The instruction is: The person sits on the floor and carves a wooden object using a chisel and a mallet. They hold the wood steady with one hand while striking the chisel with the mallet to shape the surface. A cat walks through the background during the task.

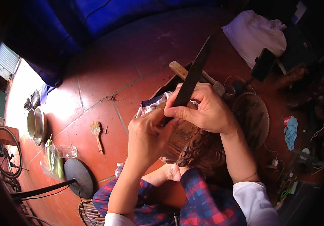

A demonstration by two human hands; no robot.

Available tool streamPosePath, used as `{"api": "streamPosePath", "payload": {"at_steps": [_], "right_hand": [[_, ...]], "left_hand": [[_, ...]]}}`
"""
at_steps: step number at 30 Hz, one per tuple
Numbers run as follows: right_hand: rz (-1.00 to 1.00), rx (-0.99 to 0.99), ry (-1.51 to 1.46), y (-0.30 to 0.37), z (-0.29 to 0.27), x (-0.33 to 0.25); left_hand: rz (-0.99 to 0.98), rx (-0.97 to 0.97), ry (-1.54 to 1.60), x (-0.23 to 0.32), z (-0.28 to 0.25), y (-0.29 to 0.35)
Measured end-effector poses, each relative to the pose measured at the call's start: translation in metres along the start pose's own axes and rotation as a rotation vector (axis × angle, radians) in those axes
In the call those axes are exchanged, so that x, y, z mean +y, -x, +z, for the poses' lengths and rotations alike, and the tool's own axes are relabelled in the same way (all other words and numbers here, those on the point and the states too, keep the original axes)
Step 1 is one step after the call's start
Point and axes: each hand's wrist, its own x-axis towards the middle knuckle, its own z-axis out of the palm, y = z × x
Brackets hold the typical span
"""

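Note:
A long, flat, dark metal blade, tapering toward its far tip, slants up and away from my hands. It looks like a file, though its surface is too dark to tell. My right hand is closed round its near end, thumb and fingers pressed on the flat. Just left of it, my left hand is closed in a pinch, its fingertips meeting the right ones; a dark thing between them is mostly hidden. Below both hands lies a brown carved wood piece with curling relief, close to my bare feet.
Beyond my hands, a wooden-handled tool lies on a tray with cloth. On the red tiles at left are a paintbrush, bowls and a round black stand base. A white sack and a phone on a holder stand right.

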Motion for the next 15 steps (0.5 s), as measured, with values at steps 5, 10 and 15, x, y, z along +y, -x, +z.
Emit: {"api": "streamPosePath", "payload": {"at_steps": [5, 10, 15], "right_hand": [[0.127, 0.127, -0.696, -0.012, 0.013, 0.000], [0.121, 0.036, -0.489, -0.003, 0.030, 0.026], [0.169, 0.063, -0.255, 0.012, 0.033, 0.038]], "left_hand": [[0.029, -0.115, -0.027, -0.010, 0.017, 0.005], [0.306, -0.092, -0.170, -0.035, 0.037, 0.001], [0.198, -0.047, -0.193, -0.042, 0.045, -0.004]]}}
